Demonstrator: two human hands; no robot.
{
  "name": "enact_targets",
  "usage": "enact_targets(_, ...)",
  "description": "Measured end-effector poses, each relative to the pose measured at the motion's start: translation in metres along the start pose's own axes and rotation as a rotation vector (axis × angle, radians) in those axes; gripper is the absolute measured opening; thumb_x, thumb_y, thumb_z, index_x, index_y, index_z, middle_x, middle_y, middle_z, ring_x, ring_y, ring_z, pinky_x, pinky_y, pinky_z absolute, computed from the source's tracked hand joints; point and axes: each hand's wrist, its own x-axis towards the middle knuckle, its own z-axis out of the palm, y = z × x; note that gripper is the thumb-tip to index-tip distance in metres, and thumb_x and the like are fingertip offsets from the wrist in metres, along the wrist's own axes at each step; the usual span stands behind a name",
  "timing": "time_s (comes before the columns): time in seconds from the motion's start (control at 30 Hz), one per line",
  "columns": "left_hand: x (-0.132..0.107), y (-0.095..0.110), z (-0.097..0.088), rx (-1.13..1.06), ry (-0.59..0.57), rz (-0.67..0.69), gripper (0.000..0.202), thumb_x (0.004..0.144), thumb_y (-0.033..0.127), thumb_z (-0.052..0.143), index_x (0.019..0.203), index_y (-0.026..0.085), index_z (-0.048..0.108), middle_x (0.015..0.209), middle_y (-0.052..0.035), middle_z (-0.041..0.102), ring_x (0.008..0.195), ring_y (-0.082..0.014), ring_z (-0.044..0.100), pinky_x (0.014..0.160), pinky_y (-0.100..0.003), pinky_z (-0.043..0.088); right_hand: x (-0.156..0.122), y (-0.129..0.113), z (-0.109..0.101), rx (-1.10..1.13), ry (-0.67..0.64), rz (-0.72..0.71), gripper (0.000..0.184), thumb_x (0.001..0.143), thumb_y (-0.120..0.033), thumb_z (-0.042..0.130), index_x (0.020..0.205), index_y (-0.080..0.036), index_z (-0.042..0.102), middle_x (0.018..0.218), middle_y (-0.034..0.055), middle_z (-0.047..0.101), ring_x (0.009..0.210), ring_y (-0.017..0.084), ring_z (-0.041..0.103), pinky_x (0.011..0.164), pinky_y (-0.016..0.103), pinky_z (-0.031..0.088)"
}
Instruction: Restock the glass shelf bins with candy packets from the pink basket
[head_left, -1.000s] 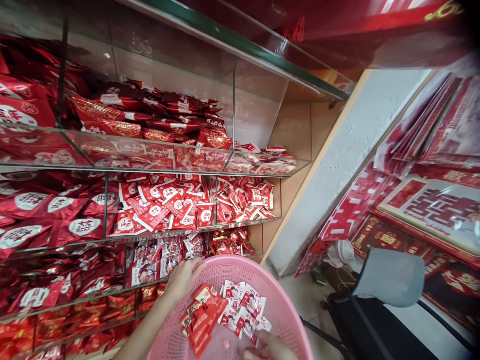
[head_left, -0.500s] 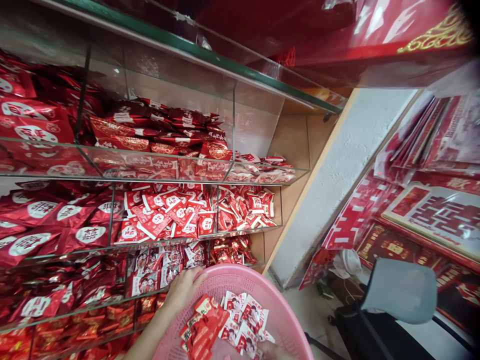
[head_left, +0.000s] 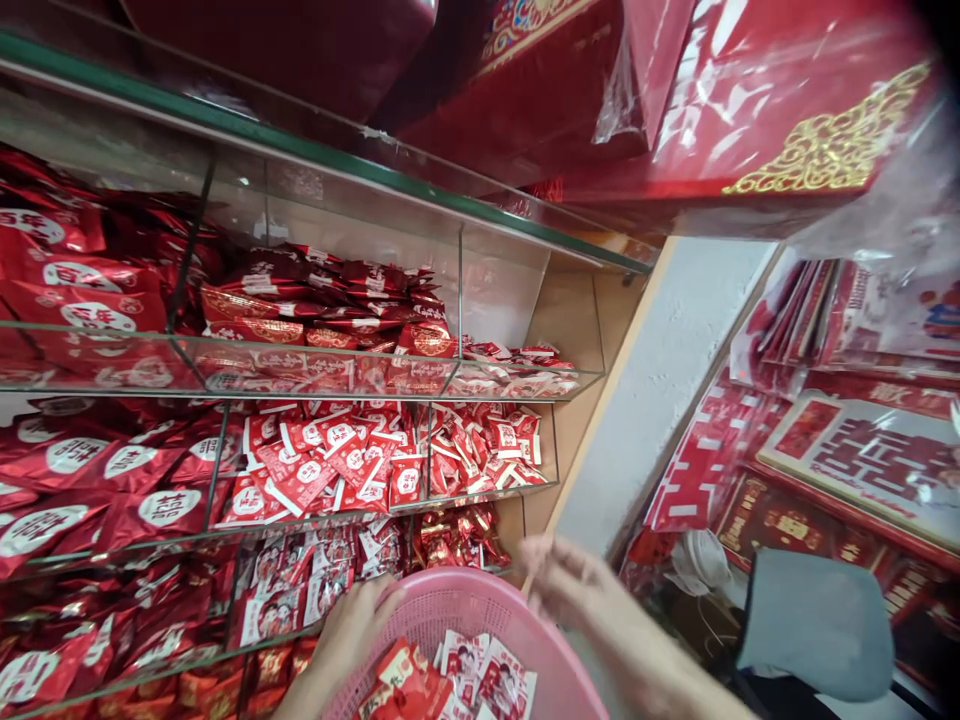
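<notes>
In the head view, our left hand point(head_left: 349, 630) sits at seven o'clock on the rim of a pink plastic basket point(head_left: 480, 592), its grip unclear. Our right hand point(head_left: 570, 590) hangs at five o'clock beyond the rim, fingertips pinched together, with nothing we can make out between them. Red foil packets point(head_left: 401, 685) and white-and-red sachets point(head_left: 499, 680) lie in the basket at six o'clock; they look light, soft and slippery, best taken by a sealed edge. Glass shelves point(head_left: 300, 393) of red packets fill ten o'clock.
</notes>
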Motion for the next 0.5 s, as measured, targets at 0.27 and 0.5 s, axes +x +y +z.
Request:
enact_targets(0.27,0.001,-0.002,0.001,-0.029,0.010,0.017,0.036,0.089,0.046,0.035,0.086,0.022,0.061,0.084,-0.0026,0.070,0.081,-0.0190,0.065,0.067,-0.023,0.040,0.087,-0.170,-0.053,-1.095,0.536,-1.013,0.017,0.082,-0.021,0.051,0.094,-0.015,0.063,0.087,0.0074,0.063,0.078,0.017,0.057,0.071,0.030,0.044)
enact_targets(0.5,0.000,-0.006,0.004,-0.025,0.024,0.020,0.035,0.089,0.047,0.036,0.085,0.022,0.061,0.084,-0.0030,0.071,0.081,-0.0200,0.065,0.068,-0.024,0.040,0.125,-0.208,-0.046,-1.711,0.381,-0.618,0.019,0.076,-0.019,0.059,0.093,-0.016,0.066,0.097,0.0113,0.064,0.087,0.021,0.059,0.066,0.027,0.042)
